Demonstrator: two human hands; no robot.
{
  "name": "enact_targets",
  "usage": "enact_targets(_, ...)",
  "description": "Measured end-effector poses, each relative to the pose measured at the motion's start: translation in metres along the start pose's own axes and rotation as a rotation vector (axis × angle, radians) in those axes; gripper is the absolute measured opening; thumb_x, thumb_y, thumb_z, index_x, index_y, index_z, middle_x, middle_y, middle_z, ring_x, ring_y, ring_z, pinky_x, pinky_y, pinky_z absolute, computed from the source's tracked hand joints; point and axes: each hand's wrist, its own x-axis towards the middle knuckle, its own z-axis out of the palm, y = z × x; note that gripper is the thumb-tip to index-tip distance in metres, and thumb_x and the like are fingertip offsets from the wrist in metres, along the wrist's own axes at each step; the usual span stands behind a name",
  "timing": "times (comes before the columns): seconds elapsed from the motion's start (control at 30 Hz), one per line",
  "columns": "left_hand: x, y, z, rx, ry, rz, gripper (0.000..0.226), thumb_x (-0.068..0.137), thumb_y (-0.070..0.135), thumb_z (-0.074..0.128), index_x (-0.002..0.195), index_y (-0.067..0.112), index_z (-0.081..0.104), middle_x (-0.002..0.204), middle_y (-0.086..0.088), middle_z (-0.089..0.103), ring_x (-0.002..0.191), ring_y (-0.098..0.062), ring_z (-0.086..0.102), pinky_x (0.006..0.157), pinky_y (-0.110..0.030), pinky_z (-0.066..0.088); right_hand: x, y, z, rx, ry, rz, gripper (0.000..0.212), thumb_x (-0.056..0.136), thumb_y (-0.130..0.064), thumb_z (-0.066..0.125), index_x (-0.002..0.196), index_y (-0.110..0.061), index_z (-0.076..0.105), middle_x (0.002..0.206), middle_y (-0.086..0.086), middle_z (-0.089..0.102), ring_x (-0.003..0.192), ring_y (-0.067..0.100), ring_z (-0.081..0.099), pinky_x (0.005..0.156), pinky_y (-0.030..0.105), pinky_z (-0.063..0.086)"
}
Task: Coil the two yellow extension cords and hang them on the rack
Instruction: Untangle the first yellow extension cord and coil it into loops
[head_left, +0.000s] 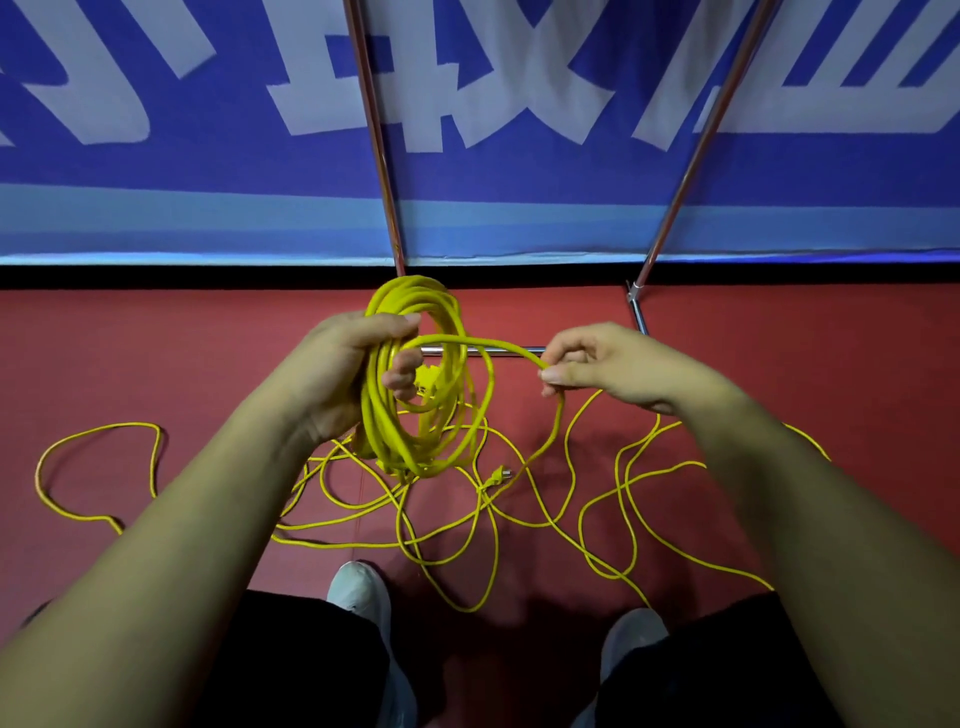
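While my left hand (332, 374) clenches around the coil (376, 426), held upright over the red floor (156, 353), my right hand (608, 364) pinches the next strand (488, 341) between thumb and fingertips. I judge the step is laying another loop: match it to the coil's size, twist out kinks, and let slack feed freely from the tangle (482, 488) near the plug (501, 474). Neither cord hangs on the rack (376, 135) yet.

Big white characters (311, 111) are stretching across the blue banner (208, 166) from ten o'clock to two o'clock, but the top edge is cropping them, and none is coming through as readable text.
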Motion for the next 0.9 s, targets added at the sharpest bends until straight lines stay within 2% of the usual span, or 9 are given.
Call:
enact_targets(0.13,-0.002,0.0,-0.008,0.03,0.058,0.031,0.017,0.084,0.014,0.054,0.068,0.012,0.053,0.052,-0.005,0.046,0.039,-0.013,0.039,0.043,-0.022,0.036,0.006,-0.003,0.007,0.133,0.115,-0.029,0.007,0.093,-0.006,0.061,0.087,-0.011,0.06,0.069,0.01,0.062,0.06,0.022,0.061,0.065,0.032,0.05)
enact_targets(0.27,-0.009,0.002,-0.01,0.119,0.06,-0.021,0.024,0.083,0.015,0.056,0.071,-0.003,0.064,0.059,-0.016,0.064,0.045,-0.022,0.06,0.047,-0.026,0.053,0.008,-0.022,0.008,0.206,0.307,-0.102,0.013,0.092,-0.014,0.065,0.081,-0.02,0.069,0.065,0.008,0.046,0.052,0.012,0.037,0.048,0.023,0.03)
enact_targets(0.37,-0.011,-0.003,-0.005,0.104,-0.008,-0.084,0.023,0.081,0.015,0.056,0.083,-0.007,0.061,0.071,-0.023,0.07,0.056,-0.027,0.069,0.052,-0.031,0.058,0.0,-0.04,0.017,0.026,0.228,-0.157,0.011,0.089,-0.018,0.069,0.082,-0.022,0.075,0.06,0.003,0.052,0.055,0.016,0.041,0.049,0.025,0.032)
enact_targets(0.43,-0.01,-0.01,0.0,0.102,-0.042,-0.122,0.026,0.08,0.016,0.058,0.092,-0.007,0.062,0.078,-0.025,0.071,0.062,-0.03,0.071,0.058,-0.034,0.06,-0.002,-0.053,0.03,-0.068,0.152,-0.206,0.008,0.088,-0.015,0.069,0.089,-0.012,0.076,0.054,-0.01,0.057,0.05,0.002,0.044,0.049,0.017,0.035)
enact_targets(0.53,-0.006,-0.018,0.009,0.13,-0.07,-0.129,0.021,0.082,0.017,0.058,0.088,-0.002,0.063,0.063,-0.015,0.063,0.049,-0.024,0.061,0.052,-0.03,0.053,0.001,-0.066,0.05,-0.169,0.134,-0.309,0.008,0.086,-0.015,0.072,0.088,-0.009,0.076,0.063,-0.008,0.069,0.06,-0.004,0.053,0.057,0.025,0.046)
enact_targets(0.6,-0.005,-0.016,0.011,0.105,-0.082,-0.098,0.012,0.083,0.018,0.056,0.085,0.006,0.057,0.053,-0.004,0.046,0.039,-0.015,0.043,0.047,-0.026,0.039,0.003,-0.065,0.051,-0.144,0.143,-0.313,0.009,0.087,-0.017,0.071,0.083,-0.01,0.073,0.058,-0.012,0.064,0.055,-0.003,0.051,0.053,0.021,0.041)
enact_targets(0.67,-0.004,-0.011,0.009,0.024,-0.074,-0.075,0.007,0.084,0.017,0.055,0.082,0.012,0.049,0.052,0.001,0.039,0.036,-0.009,0.034,0.043,-0.023,0.033,0.003,-0.054,0.04,-0.14,0.073,-0.225,0.018,0.089,-0.025,0.069,0.079,-0.009,0.069,0.053,-0.008,0.06,0.051,0.002,0.05,0.052,0.021,0.039)
enact_targets(0.8,-0.006,0.001,0.002,-0.068,-0.024,-0.022,0.009,0.083,0.016,0.05,0.077,0.018,0.043,0.049,0.005,0.037,0.035,-0.006,0.032,0.041,-0.02,0.031,0.0,-0.011,0.009,-0.42,-0.124,-0.044,0.021,0.093,-0.025,0.064,0.082,-0.008,0.066,0.074,0.01,0.069,0.068,0.009,0.056,0.071,0.038,0.046)
enact_targets(0.9,-0.007,0.006,-0.005,-0.027,0.01,-0.007,0.016,0.081,0.018,0.051,0.066,0.018,0.058,0.049,0.002,0.04,0.037,-0.009,0.036,0.042,-0.021,0.034,-0.002,0.002,0.003,-0.17,0.012,0.001,0.008,0.094,-0.013,0.062,0.091,-0.006,0.062,0.074,0.011,0.07,0.072,0.017,0.066,0.076,0.036,0.049)
